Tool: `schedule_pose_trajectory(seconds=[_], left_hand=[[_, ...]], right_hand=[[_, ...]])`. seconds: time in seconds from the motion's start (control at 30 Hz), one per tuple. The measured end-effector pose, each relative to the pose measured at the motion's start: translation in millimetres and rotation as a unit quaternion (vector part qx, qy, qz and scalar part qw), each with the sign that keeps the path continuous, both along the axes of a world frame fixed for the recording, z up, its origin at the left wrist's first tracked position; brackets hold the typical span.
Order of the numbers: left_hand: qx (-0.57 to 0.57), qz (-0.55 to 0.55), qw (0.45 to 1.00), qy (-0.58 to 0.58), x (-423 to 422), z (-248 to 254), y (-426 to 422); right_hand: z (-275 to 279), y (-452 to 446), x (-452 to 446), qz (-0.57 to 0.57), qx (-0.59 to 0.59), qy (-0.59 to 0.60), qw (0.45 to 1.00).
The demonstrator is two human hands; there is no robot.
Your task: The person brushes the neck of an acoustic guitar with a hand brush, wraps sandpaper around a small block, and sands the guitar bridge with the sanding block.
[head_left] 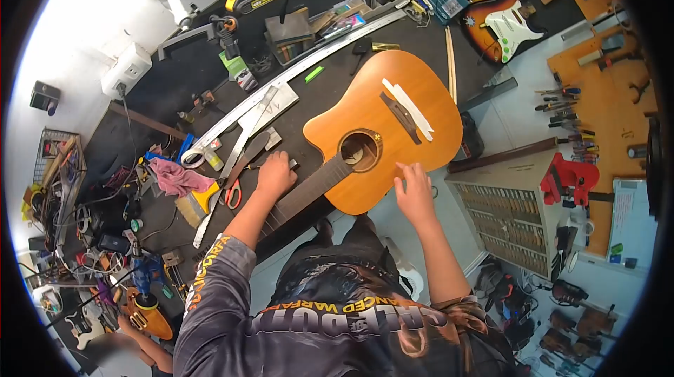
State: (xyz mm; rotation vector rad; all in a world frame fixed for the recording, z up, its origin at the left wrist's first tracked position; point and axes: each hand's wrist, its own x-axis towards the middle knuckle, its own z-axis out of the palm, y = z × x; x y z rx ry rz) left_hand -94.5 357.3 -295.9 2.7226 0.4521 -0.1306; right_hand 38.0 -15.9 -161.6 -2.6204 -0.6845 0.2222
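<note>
An acoustic guitar (337,114) with a natural wood top lies on the dark bench, its neck pointing toward the lower left. White strips (411,107) lie on its top beside the dark bridge (401,117). My left hand (276,175) is on the far side of the fretboard (312,187), fingers curled down by a small metal piece; what they hold is hidden. My right hand (415,193) hovers or rests at the guitar's near edge, fingers apart and holding nothing. Red-handled scissors (233,194) lie left of my left hand.
A long metal ruler (330,47) runs across the bench. A pink cloth (181,177) and a brush (193,208) lie at the left. An electric guitar (502,26) is at the upper right. A drawer cabinet (509,212) stands right. Another person's arm (144,342) shows lower left.
</note>
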Motion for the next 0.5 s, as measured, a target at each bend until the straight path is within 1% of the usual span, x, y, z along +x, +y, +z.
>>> schedule_pose_trajectory(seconds=[0.1,0.2,0.23,0.27,0.3,0.33,0.37,0.4,0.47,0.5], left_hand=[[-0.067,0.059,0.996,0.002,2,10,0],[-0.226,0.177,0.957,-0.041,-1,14,5],[-0.312,0.201,0.926,-0.072,-1,10,9],[-0.409,0.222,0.882,-0.078,-8,10,15],[-0.501,0.238,0.828,-0.084,-8,28,15],[-0.589,0.249,0.764,-0.091,-8,40,14],[-0.650,0.241,0.711,-0.120,-14,44,8],[-0.671,0.238,0.688,-0.139,-16,57,0],[-0.713,0.227,0.639,-0.176,-17,100,-22],[-0.720,0.239,0.630,-0.165,-18,120,-31]], right_hand=[[5,3,-6,0.002,0.018,0.027,0.999],[12,13,-13,0.014,0.037,0.055,0.998],[12,21,-16,0.025,0.058,0.067,0.996],[12,28,-21,0.035,0.079,0.079,0.993],[13,35,-24,0.043,0.100,0.090,0.990],[24,48,-27,0.053,0.135,0.127,0.981],[36,63,-32,0.059,0.167,0.164,0.970],[43,79,-38,0.065,0.199,0.201,0.957],[40,109,-52,0.070,0.274,0.240,0.929],[40,122,-58,0.073,0.311,0.258,0.912]])
